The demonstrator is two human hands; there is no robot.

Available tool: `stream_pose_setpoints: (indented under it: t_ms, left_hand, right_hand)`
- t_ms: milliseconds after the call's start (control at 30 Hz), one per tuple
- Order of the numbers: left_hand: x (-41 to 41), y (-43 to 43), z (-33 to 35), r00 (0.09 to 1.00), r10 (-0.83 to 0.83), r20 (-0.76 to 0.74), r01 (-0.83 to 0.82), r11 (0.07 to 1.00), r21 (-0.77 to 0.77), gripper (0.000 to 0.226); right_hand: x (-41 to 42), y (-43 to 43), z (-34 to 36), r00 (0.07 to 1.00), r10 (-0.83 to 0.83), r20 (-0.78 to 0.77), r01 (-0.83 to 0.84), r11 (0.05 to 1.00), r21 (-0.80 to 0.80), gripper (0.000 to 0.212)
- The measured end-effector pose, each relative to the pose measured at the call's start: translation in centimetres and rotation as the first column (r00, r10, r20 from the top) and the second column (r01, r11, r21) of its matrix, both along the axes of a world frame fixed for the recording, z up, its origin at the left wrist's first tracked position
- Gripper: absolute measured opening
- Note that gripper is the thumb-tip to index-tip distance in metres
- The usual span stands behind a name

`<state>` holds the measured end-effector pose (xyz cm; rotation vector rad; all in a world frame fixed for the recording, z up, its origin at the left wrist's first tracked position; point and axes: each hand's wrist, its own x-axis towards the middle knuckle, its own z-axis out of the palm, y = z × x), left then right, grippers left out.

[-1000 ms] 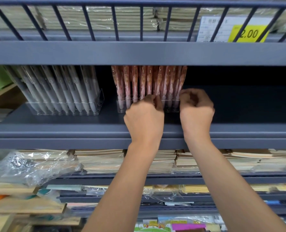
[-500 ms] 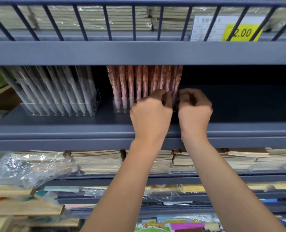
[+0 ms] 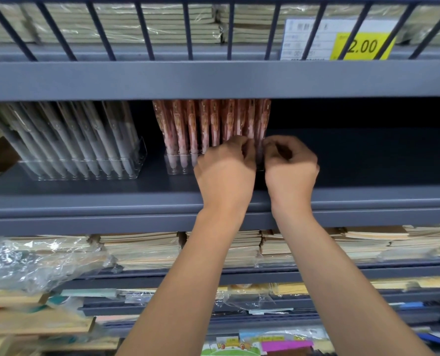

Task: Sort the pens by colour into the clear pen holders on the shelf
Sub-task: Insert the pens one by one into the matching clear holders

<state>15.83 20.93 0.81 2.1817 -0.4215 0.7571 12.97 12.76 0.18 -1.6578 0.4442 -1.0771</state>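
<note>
Hands meet at the right end of the pink pens (image 3: 208,124): the left hand (image 3: 225,170) and the right hand (image 3: 291,168) are both curled, fingertips pinching the rightmost pens. These pens stand in a clear holder (image 3: 177,165) on the grey shelf (image 3: 111,199). To the left, grey pens (image 3: 72,140) lean in a second clear holder (image 3: 139,160), well apart from the hands.
</note>
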Motion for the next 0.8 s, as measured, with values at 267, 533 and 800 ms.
stream_pose_setpoints:
  t_ms: [267, 533, 800]
  left_hand:
    - [-0.28, 0.03, -0.19, 0.999, 0.031, 0.007, -0.03, 0.988, -0.151, 0.028]
    - [-0.07, 0.11, -0.37, 0.996, 0.079, -0.028, -0.083, 0.983, -0.164, 0.02]
    - [-0.19, 0.14, -0.3, 0.996, 0.09, -0.016, -0.091, 0.989, -0.115, 0.022]
  right_hand:
    - [-0.04, 0.11, 0.01, 1.0, 0.0, 0.01, 0.0, 1.0, 0.01, 0.011]
    - [-0.16, 0.1, 0.0, 1.0, 0.003, 0.01, -0.003, 1.0, 0.001, 0.011]
    - [-0.21, 0.14, 0.07, 1.0, 0.006, 0.016, -0.006, 1.0, 0.0, 0.012]
